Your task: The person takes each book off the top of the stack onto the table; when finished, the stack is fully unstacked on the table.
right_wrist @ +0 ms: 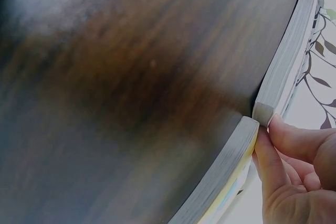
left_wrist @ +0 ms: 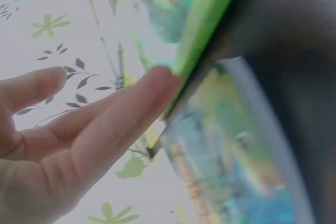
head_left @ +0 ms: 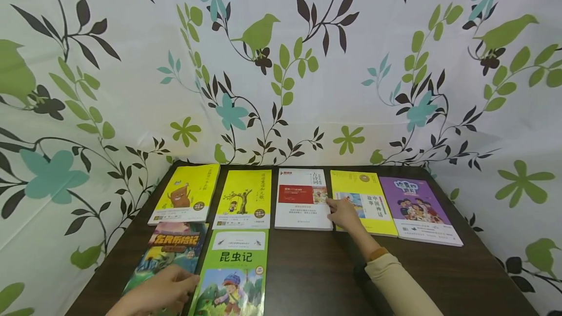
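At the lower left of the head view, my left hand (head_left: 164,289) touches the left edge of a green book (head_left: 232,274) with a cartoon child on its cover. Its fingers reach out fairly straight in the left wrist view, one fingertip (left_wrist: 163,80) against that book. Beneath the hand lies a dark blue illustrated book (head_left: 169,250), partly covered. My right hand (head_left: 344,213) is at the gap between a white book with a red panel (head_left: 300,213) and a yellow book (head_left: 382,221). Its thumb (right_wrist: 291,137) touches the white book's corner, and the index finger lies beside the yellow book's edge.
A yellow book with a brown cartoon figure (head_left: 177,196) and a yellow book with a tree (head_left: 241,196) lie at the back left. A purple book (head_left: 414,204) lies at the far right. Patterned cloth (head_left: 281,62) surrounds the dark wooden table (head_left: 311,277).
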Tool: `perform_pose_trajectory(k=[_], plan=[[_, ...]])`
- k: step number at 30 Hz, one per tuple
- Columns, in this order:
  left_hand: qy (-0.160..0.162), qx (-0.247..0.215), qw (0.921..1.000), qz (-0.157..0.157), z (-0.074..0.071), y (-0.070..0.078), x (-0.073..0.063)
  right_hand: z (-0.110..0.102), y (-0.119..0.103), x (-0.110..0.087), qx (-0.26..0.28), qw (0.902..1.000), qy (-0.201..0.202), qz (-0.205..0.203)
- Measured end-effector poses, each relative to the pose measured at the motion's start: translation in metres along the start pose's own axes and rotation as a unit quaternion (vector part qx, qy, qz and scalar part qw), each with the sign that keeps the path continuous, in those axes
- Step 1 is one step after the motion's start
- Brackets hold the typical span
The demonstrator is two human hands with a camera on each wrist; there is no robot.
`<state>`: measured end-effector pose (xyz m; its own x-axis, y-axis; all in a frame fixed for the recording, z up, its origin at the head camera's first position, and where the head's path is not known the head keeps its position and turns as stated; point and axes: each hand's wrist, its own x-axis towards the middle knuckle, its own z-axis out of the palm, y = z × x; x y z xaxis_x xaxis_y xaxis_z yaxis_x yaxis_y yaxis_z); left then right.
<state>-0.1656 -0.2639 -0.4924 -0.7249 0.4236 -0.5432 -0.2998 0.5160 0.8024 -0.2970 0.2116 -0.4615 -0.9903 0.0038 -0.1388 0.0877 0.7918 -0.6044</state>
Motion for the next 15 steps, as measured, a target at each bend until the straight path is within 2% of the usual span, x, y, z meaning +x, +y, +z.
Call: perform_pose_trajectory(k=[1,3,5,8,11,13,15], plan=[[0.02,0.01,0.9997,0.004,0.002,0.015,-0.006,0.0,0.0,0.0,-0.001,1.0,0.002,0.002],[0.038,0.013,0.9989,0.021,0.003,0.043,-0.019,-0.001,0.0,0.0,-0.004,1.0,0.005,0.004],[0.077,0.036,0.9958,0.036,0.011,0.065,-0.028,-0.002,0.001,0.0,-0.001,1.0,0.006,0.007],[0.114,0.06,0.9904,0.051,0.021,0.086,-0.037,-0.002,0.001,0.001,0.0,1.0,0.005,0.002],[0.162,0.091,0.9813,0.051,0.029,0.094,-0.037,-0.001,0.001,0.001,0.002,1.0,0.003,0.002],[0.21,0.1,0.9699,0.071,0.034,0.098,-0.036,0.0,0.001,0.0,0.005,1.0,0.002,0.005],[0.273,0.109,0.949,0.113,0.039,0.103,-0.034,0.001,0.001,0.0,0.005,1.0,0.001,0.007]])
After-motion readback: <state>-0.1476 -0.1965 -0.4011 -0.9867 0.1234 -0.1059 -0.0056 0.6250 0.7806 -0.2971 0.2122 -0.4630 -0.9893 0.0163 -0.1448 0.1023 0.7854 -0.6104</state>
